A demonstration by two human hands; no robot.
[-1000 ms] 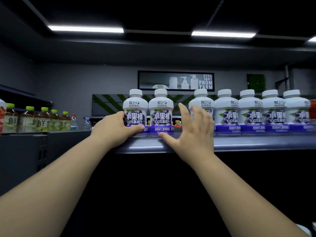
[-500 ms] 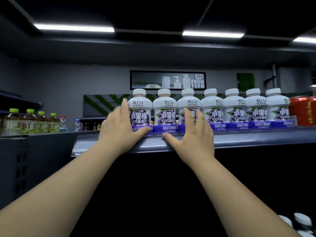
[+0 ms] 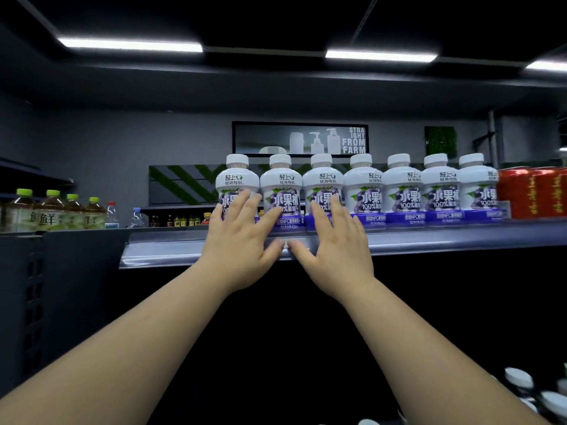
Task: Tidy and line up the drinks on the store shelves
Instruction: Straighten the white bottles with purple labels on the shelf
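White plastic bottles (image 3: pixel 362 191), seven in a row w/ white caps and purple grape labels, sit upright along the front of the grey shelf (image 3: pixel 171 250), shoulder to shoulder, labels facing out. Red cans (image 3: pixel 534 191) stand just beside the rightmost one.

Both hands are up at the left end of the row, flat and spread, gripping nothing. Left hand (image 3: pixel 242 237) lies against the fronts of the 1st and 2nd bottles, fingers fanned over the labels; right hand (image 3: pixel 333 240) rests on the 3rd, palm over the shelf lip. Thumbs nearly meet at the clear price rail (image 3: pixel 429 237).

Looks like a squaring-up push, i.e. nudging fronts level rather than lifting. To do it well, I'd say: keep palms flat, press low on the bodies near the purple band, not up by the caps, since these squat bottles w/ narrow necks could rock if shoved high. Even pressure from both hands so the three move together and no gap opens vs. the 4th bottle. Go gently; they're packed tight, so one hard shove could knock neighbours out of line.

Row reads pretty straight already, so prob. near done for this shelf. Green-capped tea bottles (image 3: pixel 58 210) on the far left unit are well apart, untouched.
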